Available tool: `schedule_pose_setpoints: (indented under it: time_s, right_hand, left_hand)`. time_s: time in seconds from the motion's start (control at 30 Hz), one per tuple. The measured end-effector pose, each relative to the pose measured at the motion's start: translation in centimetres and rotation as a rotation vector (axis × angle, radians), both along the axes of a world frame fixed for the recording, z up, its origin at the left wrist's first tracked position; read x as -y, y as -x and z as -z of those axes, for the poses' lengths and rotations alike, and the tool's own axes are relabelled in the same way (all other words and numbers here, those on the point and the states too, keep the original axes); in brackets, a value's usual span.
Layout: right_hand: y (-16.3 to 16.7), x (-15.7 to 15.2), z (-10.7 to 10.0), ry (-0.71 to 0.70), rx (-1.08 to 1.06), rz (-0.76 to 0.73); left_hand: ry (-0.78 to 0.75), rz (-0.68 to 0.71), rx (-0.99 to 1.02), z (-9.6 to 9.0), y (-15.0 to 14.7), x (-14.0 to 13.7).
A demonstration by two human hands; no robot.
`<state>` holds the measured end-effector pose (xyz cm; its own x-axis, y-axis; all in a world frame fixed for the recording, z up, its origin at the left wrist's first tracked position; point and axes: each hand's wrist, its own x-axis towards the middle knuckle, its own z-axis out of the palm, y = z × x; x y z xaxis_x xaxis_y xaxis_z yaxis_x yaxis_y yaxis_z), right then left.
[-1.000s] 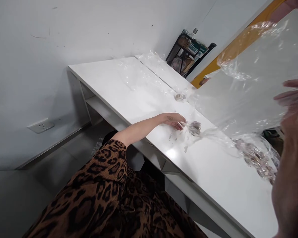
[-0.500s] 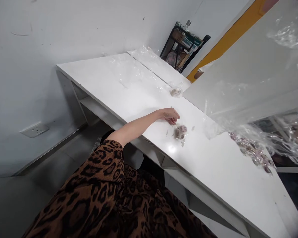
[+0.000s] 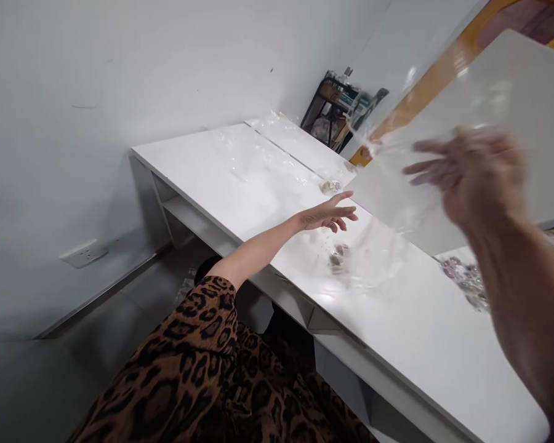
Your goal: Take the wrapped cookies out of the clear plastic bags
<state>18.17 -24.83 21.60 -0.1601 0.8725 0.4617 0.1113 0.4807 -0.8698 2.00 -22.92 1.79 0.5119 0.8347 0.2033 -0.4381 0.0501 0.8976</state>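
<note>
My left hand (image 3: 330, 215) reaches over the white table (image 3: 277, 203), palm down, its fingers spread and holding nothing. Just below it lies a small clear-wrapped packet (image 3: 339, 257) with brownish-pink contents, seen through thin plastic. Raised at the right, my right hand (image 3: 475, 169) is blurred by motion, its fingers pointing left. Clear plastic film (image 3: 388, 144) trails from around those fingers down over the table and the packet. The film seems caught in the hand, though the exact grip is smeared.
Another small wrapped packet (image 3: 331, 186) lies beyond my left hand. Several wrapped pieces (image 3: 464, 280) are heaped on the right, partly behind my right forearm. A pale upright panel (image 3: 530, 111) stands along the far edge. A black rack (image 3: 330, 111) with boxes stands behind the table.
My right hand has come into view from the right, and the plastic film has swept left over the table. My left hand has lifted off from beside the packet and spread its fingers.
</note>
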Motion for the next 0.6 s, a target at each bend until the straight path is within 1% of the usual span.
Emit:
schedule_pose_setpoints:
  time_s: [0.07, 0.13, 0.2, 0.23, 0.3, 0.4, 0.43, 0.47, 0.5, 0.53, 0.6]
  right_hand:
    - [2.2, -0.5, 3.2, 0.069, 0.106, -0.036]
    - [3.6, -0.9, 6.0, 0.114, 0.200, -0.078]
    - [4.0, -1.1, 8.0, 0.103, 0.312, -0.099]
    - [4.0, -1.2, 8.6, 0.076, 0.376, -0.098]
    - [3.6, -1.2, 9.0, -0.021, 0.504, -0.054]
    - [3.0, -1.4, 8.5, -0.289, 0.680, 0.092]
    - [2.8, -1.7, 8.1, -0.351, 0.721, 0.135]
    - [2.6, -2.2, 7.8, -0.361, 0.749, 0.159]
    - [2.4, -2.7, 7.4, -0.306, 0.767, 0.157]
    - [2.3, -3.3, 7.1, -0.186, 0.776, 0.123]
    - [2.1, -4.7, 6.6, 0.156, 0.782, -0.033]
  left_hand:
    - [-0.008, 0.037, 0.080, -0.1, 0.1, -0.1]
    - [0.023, 0.043, 0.152, -0.1, 0.0, -0.4]
    - [0.087, 0.001, 0.216, -0.1, -0.3, -0.8]
    - [0.125, -0.042, 0.249, -0.2, -0.4, -1.0]
    - [0.182, -0.129, 0.313, -0.4, -0.5, -1.4]
    - [0.212, -0.242, 0.427, -1.0, 0.0, -1.9]
    - [0.218, -0.274, 0.469, -1.3, 0.4, -2.0]
    - [0.225, -0.305, 0.511, -1.6, 0.9, -2.1]
    - [0.225, -0.333, 0.549, -1.9, 1.5, -2.2]
    - [0.217, -0.354, 0.576, -2.2, 2.1, -2.2]
    - [0.185, -0.397, 0.594, -2.7, 3.5, -2.3]
